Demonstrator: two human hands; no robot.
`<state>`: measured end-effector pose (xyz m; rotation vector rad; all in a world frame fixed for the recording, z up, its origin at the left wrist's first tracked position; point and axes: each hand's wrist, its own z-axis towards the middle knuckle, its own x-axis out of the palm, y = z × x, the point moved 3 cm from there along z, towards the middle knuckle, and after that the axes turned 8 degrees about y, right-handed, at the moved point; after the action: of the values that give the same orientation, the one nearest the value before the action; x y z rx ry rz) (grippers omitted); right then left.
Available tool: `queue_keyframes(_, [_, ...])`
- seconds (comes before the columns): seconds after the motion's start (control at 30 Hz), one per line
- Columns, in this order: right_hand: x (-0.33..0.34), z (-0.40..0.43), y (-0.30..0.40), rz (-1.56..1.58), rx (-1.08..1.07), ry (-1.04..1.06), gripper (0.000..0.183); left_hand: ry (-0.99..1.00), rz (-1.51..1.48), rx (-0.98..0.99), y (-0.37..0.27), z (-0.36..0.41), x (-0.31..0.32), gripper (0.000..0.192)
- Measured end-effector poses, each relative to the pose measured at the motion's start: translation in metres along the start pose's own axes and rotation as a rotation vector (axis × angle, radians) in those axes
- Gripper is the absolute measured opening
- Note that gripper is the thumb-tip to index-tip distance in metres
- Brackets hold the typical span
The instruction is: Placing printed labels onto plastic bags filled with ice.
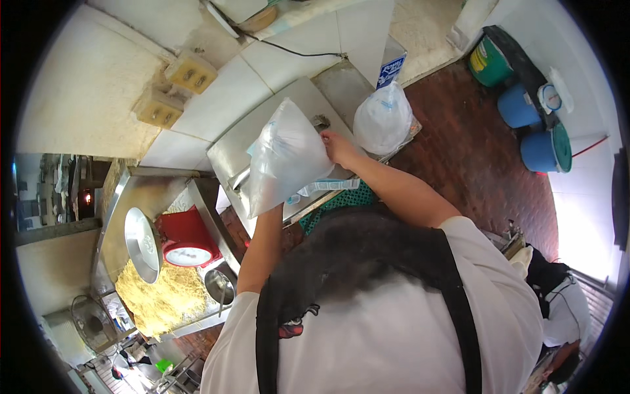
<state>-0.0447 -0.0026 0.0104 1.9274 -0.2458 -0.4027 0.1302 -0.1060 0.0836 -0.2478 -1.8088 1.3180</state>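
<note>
A puffed-out, translucent white plastic bag [290,157] is held up over a metal worktop [295,93]. My right hand [337,147] is at its right edge, fingers curled in and gripping the plastic. The left forearm reaches up beneath the bag, which covers my left hand, so its grip cannot be seen. Another full, whitish plastic bag [383,118] stands at the right end of the worktop, beside the right hand. Below the held bag, a flat printed plastic wrapper [329,186] lies along the worktop's near edge.
At left, a metal-rimmed counter holds yellow noodle-like strands [157,300], a red dial scale [189,236], a metal pan [142,245] and a metal bowl [220,285]. A green crate [339,204] sits below the worktop. Lidded buckets [539,150] line the right wall; a person [566,300] is at lower right.
</note>
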Motion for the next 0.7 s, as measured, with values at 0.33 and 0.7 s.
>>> queue_keyframes(0.33, [-0.022, -0.008, 0.002, 0.056, 0.4, 0.103, 0.039, 0.007, 0.157, -0.005, 0.025, 0.014, -0.015, 0.048])
queue_keyframes(0.7, [-0.004, -0.061, 0.098, -0.26, -0.276, 0.185, 0.088, 0.117, -0.181, -0.243, 0.031, -0.014, -0.043, 0.056])
